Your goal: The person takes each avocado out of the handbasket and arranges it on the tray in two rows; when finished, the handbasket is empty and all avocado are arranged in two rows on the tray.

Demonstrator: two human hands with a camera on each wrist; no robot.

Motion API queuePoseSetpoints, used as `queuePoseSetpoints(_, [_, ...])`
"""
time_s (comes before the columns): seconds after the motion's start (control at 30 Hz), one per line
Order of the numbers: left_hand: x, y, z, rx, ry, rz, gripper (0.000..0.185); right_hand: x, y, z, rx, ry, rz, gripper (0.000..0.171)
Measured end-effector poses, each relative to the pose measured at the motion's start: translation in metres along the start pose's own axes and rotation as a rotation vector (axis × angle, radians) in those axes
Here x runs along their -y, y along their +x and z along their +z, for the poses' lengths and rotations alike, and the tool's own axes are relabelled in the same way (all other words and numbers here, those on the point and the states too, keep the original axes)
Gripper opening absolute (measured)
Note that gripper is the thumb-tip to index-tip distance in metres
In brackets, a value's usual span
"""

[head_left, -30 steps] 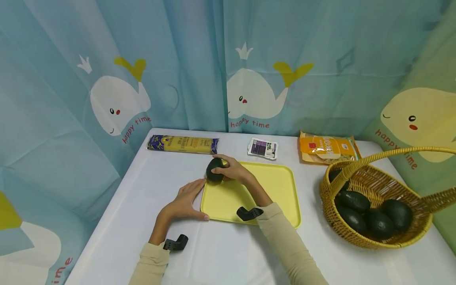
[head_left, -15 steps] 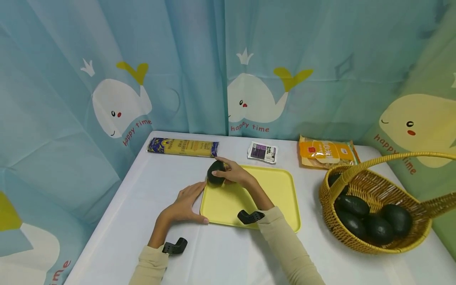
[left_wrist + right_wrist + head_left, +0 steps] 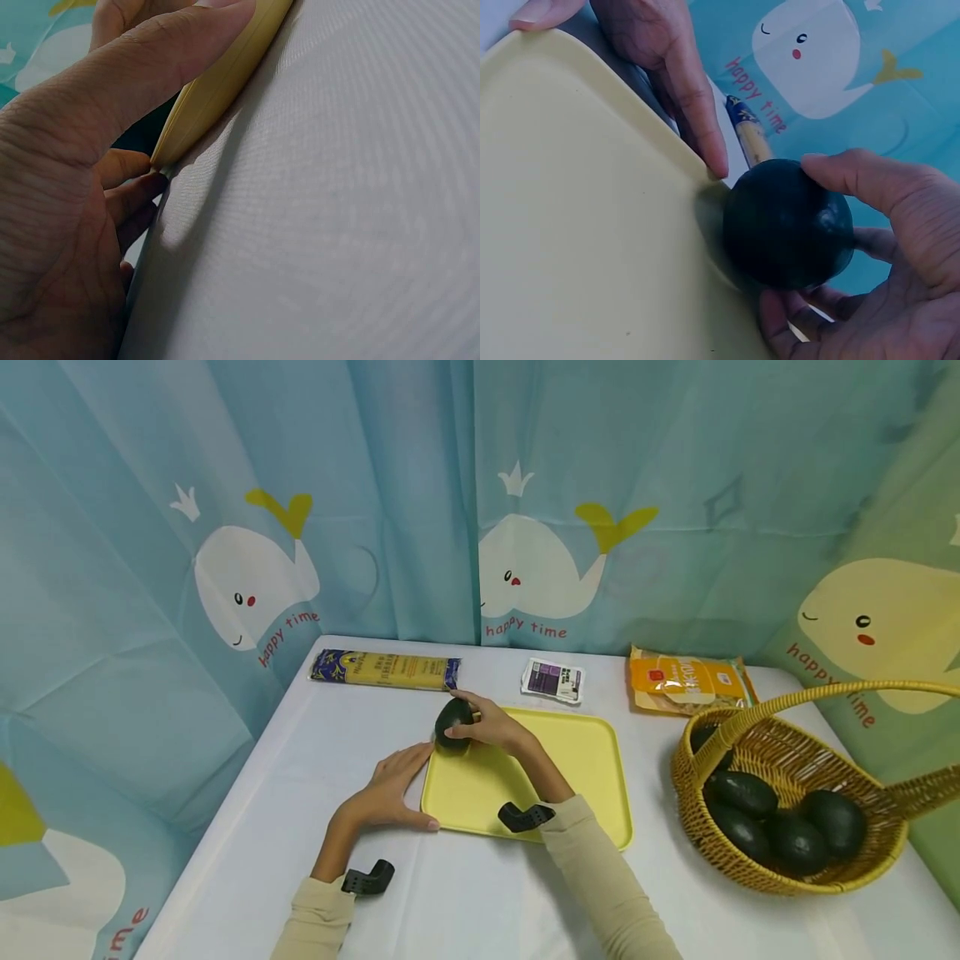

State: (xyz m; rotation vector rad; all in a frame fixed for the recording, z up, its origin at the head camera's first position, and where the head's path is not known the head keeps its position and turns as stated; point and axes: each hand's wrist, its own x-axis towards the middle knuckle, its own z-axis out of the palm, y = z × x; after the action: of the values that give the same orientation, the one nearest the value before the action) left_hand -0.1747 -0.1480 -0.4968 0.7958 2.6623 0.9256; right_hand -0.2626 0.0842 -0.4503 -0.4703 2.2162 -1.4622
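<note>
A dark green avocado point(image 3: 450, 718) is at the far left corner of the yellow tray point(image 3: 577, 777), gripped by my right hand point(image 3: 491, 727). In the right wrist view the thumb lies on one side of the avocado point(image 3: 784, 225) and the fingers curl round the other. My left hand point(image 3: 386, 793) spans the tray's near left corner. Its fingertips touch the left rim, and its thumb point(image 3: 150, 67) lies along the front rim point(image 3: 214, 97) in the left wrist view. Whether the avocado's underside touches the tray is hard to tell.
To the right stands a wicker basket point(image 3: 693, 827) with a tall handle and several avocados point(image 3: 798, 843) inside. Along the back lie a noodle packet point(image 3: 386, 668), a small white and purple pack point(image 3: 553, 680) and an orange bag point(image 3: 690, 681). A whale-print curtain point(image 3: 420, 527) hangs behind.
The head view has shifted slightly, so everything appears a little lower than a second ago. The avocado has turned slightly in my right hand. My left hand stays at the tray.
</note>
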Motion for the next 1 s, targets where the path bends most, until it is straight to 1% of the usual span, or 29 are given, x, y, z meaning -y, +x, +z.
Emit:
queuePoseSetpoints(0.23, [-0.0009,0.0012,-0.0001,0.000,0.009,0.008,0.123,0.0015,0.0015,-0.0046,0.014,-0.033,0.000,0.081])
queuePoseSetpoints(0.43, [-0.0008,0.0011,0.0001,0.001,0.015,0.001,0.123,-0.0015,0.0031,-0.0072,0.037,-0.045,-0.016,0.079])
queuePoseSetpoints(0.7, [0.0002,0.0014,0.0005,0.004,0.006,0.001,0.122,0.0001,0.0023,-0.0057,0.028,-0.047,-0.036,0.074])
queuePoseSetpoints(0.87, [0.0019,0.0017,0.0009,0.001,0.013,0.001,0.123,0.0006,0.0014,-0.0050,0.024,-0.054,-0.038,0.076])
queuePoseSetpoints(1.0, [0.0024,0.0010,0.0012,-0.002,0.015,0.003,0.123,0.0002,0.0005,-0.0037,0.017,-0.037,-0.019,0.080])
